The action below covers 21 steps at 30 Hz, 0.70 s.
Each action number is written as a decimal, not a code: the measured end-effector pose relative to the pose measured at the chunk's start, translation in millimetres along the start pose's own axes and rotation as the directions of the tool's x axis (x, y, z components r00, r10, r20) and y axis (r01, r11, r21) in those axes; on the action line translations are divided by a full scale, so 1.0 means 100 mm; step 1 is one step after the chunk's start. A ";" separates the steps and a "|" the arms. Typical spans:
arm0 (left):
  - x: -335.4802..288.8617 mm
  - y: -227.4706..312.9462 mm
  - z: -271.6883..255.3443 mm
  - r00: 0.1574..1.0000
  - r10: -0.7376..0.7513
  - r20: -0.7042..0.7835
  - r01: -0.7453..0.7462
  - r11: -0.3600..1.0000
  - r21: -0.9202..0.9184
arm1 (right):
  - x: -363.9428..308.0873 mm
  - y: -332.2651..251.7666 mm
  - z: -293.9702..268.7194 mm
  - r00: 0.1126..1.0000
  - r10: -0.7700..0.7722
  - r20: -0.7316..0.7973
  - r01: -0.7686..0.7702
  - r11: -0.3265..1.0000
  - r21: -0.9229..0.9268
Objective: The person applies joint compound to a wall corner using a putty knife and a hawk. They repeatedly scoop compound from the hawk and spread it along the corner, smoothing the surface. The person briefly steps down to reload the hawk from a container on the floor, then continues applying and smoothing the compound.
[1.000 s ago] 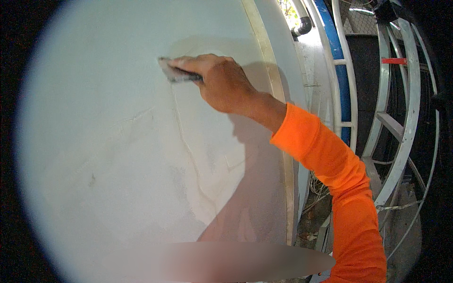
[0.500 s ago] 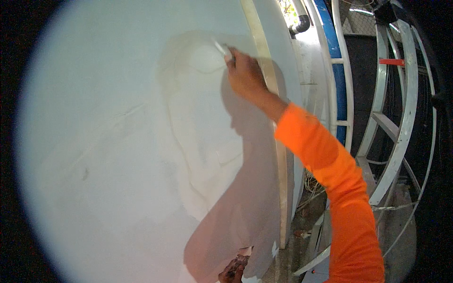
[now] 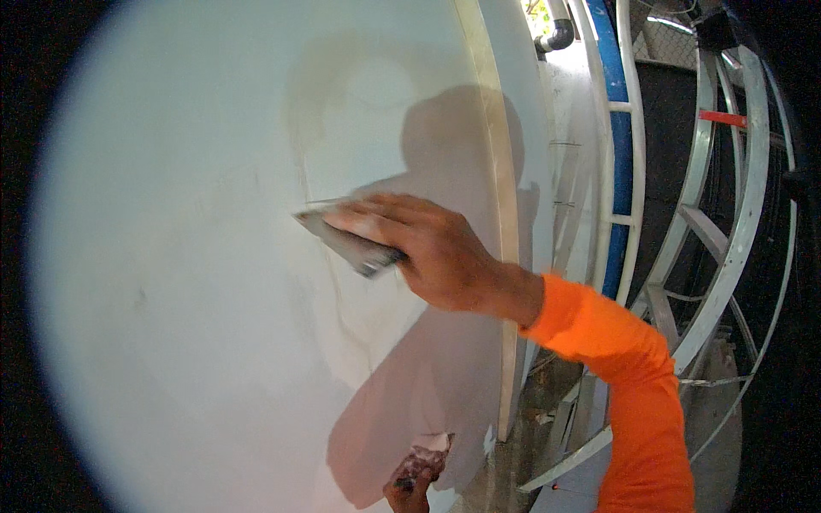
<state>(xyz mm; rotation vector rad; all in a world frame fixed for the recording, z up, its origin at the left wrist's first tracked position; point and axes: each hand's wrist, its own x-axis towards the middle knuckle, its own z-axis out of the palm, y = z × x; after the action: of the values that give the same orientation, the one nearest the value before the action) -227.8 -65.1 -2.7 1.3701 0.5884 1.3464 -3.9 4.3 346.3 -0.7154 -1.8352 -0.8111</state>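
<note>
My right hand (image 3: 453,252), at the end of an orange sleeve, grips a flat metal putty knife (image 3: 346,244). Its blade edge lies against or very near the pale wall (image 3: 197,282); motion blurs it a little. Around the blade, a damp-looking, smoothed patch with faint ridges of filler runs down the wall. At the lower edge, my left hand (image 3: 410,498) is closed round a dark, stained flat tool (image 3: 421,460) with whitish paste at its top. What kind of tool this is, I cannot make out.
A cream vertical strip (image 3: 496,145) runs down the wall right of the patch. Farther right are white pipes (image 3: 623,162) around a blue panel (image 3: 614,145), a black pipe elbow (image 3: 558,36) and an aluminium stepladder (image 3: 723,248). My shadow falls across the wall.
My right hand has swept down and left with the putty knife, from the top of the patch to its middle. The left hand has risen slightly further into view.
</note>
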 end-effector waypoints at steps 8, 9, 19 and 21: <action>0.41 0.20 0.36 0.994 -0.090 0.059 0.107 0.880 -0.462 | 0.47 1.05 -0.60 0.765 0.613 -0.197 -0.636 0.767 -0.085; 0.43 0.20 0.36 0.994 -0.077 0.082 0.107 0.871 -0.480 | 0.72 1.27 -0.59 0.787 0.543 -0.293 -0.601 0.783 -0.163; 0.39 0.34 0.44 0.997 -0.074 -0.014 0.063 0.926 -0.371 | 0.73 0.61 -0.28 0.977 0.213 -0.014 -0.213 0.969 -0.128; 0.46 0.40 0.47 0.999 -0.021 -0.036 0.005 0.921 -0.390 | 0.22 0.30 -0.27 0.988 0.019 -0.151 -0.024 0.999 -0.032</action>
<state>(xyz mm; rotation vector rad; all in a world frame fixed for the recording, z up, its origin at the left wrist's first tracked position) -187.0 -52.6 61.2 1.0136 0.3292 1.3947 25.8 3.8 382.2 -0.6754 -1.6791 -0.8600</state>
